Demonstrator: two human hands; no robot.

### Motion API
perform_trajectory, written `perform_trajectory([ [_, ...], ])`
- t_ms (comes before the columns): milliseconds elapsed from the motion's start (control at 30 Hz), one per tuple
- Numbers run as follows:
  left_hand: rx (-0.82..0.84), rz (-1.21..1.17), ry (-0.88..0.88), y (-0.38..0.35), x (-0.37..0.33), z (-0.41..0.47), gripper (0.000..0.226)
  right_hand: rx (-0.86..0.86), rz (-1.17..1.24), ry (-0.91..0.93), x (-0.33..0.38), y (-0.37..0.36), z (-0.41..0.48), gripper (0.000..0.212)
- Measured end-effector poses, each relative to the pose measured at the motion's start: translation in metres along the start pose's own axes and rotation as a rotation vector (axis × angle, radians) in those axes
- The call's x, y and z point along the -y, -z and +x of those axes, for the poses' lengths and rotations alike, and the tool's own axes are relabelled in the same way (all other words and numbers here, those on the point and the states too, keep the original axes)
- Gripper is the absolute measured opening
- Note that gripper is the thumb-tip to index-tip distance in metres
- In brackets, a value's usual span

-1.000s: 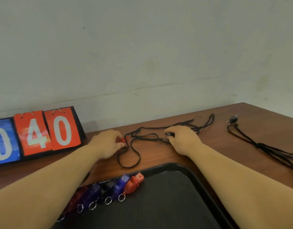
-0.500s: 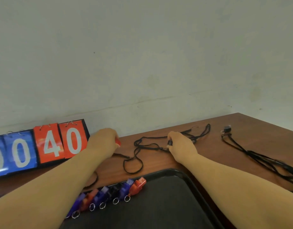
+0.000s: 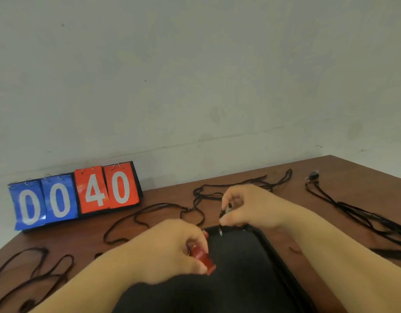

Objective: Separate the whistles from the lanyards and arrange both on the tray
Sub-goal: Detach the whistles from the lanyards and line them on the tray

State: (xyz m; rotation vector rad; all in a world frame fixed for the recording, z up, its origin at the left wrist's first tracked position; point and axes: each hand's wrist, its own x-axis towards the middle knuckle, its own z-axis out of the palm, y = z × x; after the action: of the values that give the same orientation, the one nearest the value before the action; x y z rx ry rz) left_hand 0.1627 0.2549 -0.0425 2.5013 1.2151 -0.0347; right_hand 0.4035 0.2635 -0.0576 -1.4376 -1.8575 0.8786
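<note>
Whistle (image 3: 202, 259), red, gripped in the curled fingers of the left hand (image 3: 170, 249) above the far left part of the tray (image 3: 276, 247). Its long axis runs from far-left to near-right, and the free end points inward over the tray. Right hand (image 3: 249, 208), just beyond the tray's far rim, pinches the clip (image 3: 227, 208) of a black lanyard (image 3: 195, 192) between thumb and forefinger; the cord trails away across the table (image 3: 342, 177). Whistle and clip appear apart, though whether a ring joins them cannot be told. The left hand, directly over the tray, is the nearer one for setting the whistle down. Other lanyards (image 3: 357, 213) lie to the right, and a scoreboard (image 3: 75, 195) stands by the wall.
</note>
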Motion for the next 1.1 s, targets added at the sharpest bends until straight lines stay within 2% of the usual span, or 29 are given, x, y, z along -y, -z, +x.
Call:
perform_trajectory([
  [67,0.059,-0.034,0.000,-0.011,0.003,-0.002,0.024,0.159,-0.121,0.006,-0.003,-0.008,-0.013,0.023],
  [167,0.022,-0.109,0.035,-0.030,0.012,-0.003,0.022,0.304,-0.333,0.004,-0.011,-0.020,-0.020,0.025],
  [233,-0.009,-0.150,0.045,-0.044,0.018,-0.003,0.020,0.317,-0.322,0.031,-0.014,-0.026,-0.018,0.026],
  [400,-0.054,-0.068,0.022,-0.054,0.026,-0.002,0.021,0.331,-0.413,0.087,-0.016,-0.033,-0.017,0.028],
  [533,-0.134,-0.155,0.035,-0.056,0.029,-0.003,0.018,0.241,-0.378,0.102,-0.016,-0.030,-0.019,0.032],
  [700,-0.308,-0.415,0.056,-0.058,0.033,-0.001,0.014,0.116,-0.290,0.234,-0.006,-0.040,-0.023,0.023],
  [867,-0.425,-0.613,0.038,-0.058,0.034,0.000,0.021,0.054,-0.236,0.254,-0.003,-0.043,-0.024,0.013],
  [1100,-0.446,-0.959,0.021,-0.058,0.033,0.004,0.012,0.033,-0.174,0.253,0.000,-0.050,-0.028,0.016],
])
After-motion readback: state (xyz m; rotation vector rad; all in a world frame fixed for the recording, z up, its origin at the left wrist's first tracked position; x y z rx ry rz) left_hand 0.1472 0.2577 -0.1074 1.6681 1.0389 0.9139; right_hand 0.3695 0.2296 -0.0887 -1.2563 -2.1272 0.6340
